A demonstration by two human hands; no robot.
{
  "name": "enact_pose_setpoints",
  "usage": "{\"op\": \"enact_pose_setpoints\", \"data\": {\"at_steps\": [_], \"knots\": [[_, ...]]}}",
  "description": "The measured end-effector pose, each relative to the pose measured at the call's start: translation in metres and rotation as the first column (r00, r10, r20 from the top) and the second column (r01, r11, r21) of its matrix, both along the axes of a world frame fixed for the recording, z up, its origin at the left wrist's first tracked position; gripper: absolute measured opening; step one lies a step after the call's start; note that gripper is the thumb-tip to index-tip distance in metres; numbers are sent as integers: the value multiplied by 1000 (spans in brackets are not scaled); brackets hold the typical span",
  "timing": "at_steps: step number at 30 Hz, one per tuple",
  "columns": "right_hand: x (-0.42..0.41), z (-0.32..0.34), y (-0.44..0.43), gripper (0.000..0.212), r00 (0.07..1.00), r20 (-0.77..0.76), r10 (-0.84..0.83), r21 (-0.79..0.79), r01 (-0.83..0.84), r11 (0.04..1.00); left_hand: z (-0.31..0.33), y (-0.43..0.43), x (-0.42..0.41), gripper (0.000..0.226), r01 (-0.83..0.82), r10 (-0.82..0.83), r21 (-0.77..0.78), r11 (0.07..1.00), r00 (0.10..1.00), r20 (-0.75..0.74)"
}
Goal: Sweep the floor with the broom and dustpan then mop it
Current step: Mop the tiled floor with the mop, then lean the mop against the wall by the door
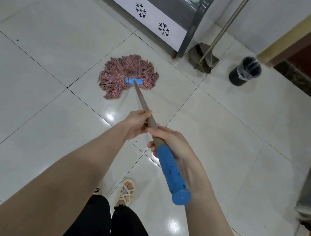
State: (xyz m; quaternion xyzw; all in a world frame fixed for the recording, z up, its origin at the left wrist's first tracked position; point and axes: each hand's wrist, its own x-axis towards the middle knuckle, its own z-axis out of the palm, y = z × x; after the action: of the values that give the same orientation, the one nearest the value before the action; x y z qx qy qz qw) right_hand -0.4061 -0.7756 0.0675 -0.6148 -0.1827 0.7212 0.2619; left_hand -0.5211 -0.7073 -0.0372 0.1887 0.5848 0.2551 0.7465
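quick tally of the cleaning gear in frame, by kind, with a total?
Mop, pink string head on a grey pole with blue grip: 1
Broom, grey-brown, leaning in the corner: 1
Dustpan, dark metal with a long handle: 1
Bin, black round with a clear liner: 1
Total: 4

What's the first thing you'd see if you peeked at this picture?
The fluffy pink mop head spread flat on the shiny white floor, in the middle. Next, the left hand and right hand gripping its handle, bright blue at the near end. A black bin stands at the back right.
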Motion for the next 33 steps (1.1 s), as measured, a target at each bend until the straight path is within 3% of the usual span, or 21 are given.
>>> {"op": "enact_pose_setpoints", "data": {"at_steps": [7, 13, 16, 18, 27, 33], "knots": [[-10, 19, 38, 45, 999, -40, 37, 192, -29, 981, 27, 31, -9, 34, -30, 38, 84, 996, 995, -97], [-27, 55, 99, 19, 997, -9, 77, 354, -69, 933, 59, 86, -29, 42, -50, 70, 195, 980, 992, -100], [-35, 72, 141, 39, 994, 52, 100, 409, -112, 905, 73, 124, -40, 35, -37, 50, 248, 968, 998, -49], [-43, 87, 180, 51, 992, 78, 103, 425, -127, 896, 84, 160, -51, 48, 5, 2, 278, 961, 1000, -26], [-86, 147, 327, 79, 992, 119, 41, 609, -106, 786, 129, 311, -100, 42, 109, -67, 285, 952, 986, -152], [-107, 169, 408, 48, 974, 228, 10, 630, -155, 761, 147, 387, -133, 50, 239, -179, 358, 903, 965, -193]]}}
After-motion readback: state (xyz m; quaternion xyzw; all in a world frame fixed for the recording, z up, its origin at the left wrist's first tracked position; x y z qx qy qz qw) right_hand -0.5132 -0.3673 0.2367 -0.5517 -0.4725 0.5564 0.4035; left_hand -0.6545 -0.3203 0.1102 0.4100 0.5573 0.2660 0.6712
